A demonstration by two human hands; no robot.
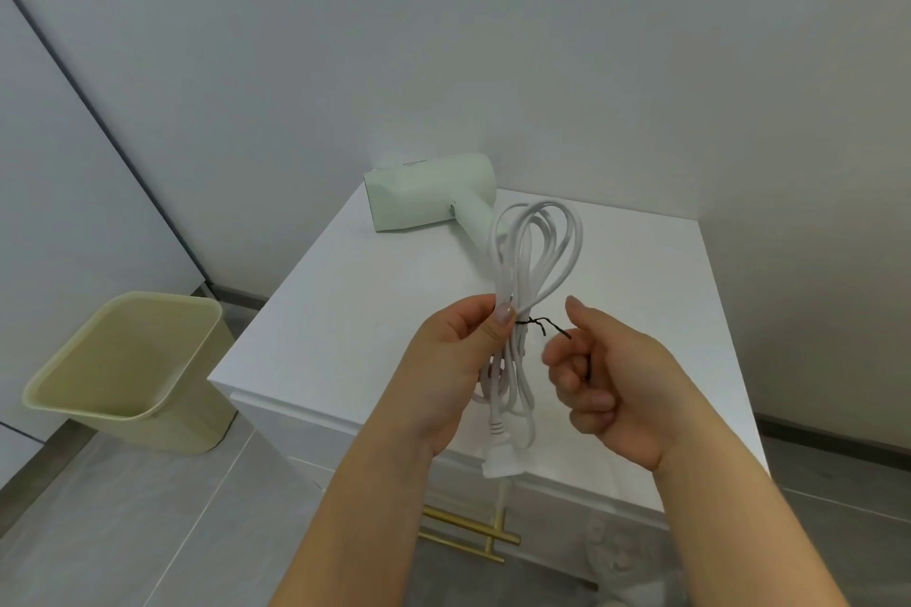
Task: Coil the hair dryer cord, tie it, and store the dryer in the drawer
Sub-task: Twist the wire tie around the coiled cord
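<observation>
Head-worn view, forward and downward

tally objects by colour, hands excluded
Pale green: 1, hair dryer
White: 2, coiled cord, cabinet
Black: 1, twist tie around the cord
Cream yellow: 1, bin
Gold: 2, drawer handles
Total: 7

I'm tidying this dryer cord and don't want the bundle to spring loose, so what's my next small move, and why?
Probably pinch the tie's loose ends with the right hand and twist a little more. The left hand grips the coiled cord, the tie already circles it, but its ends stick out and the right fingers look just off them.
</observation>
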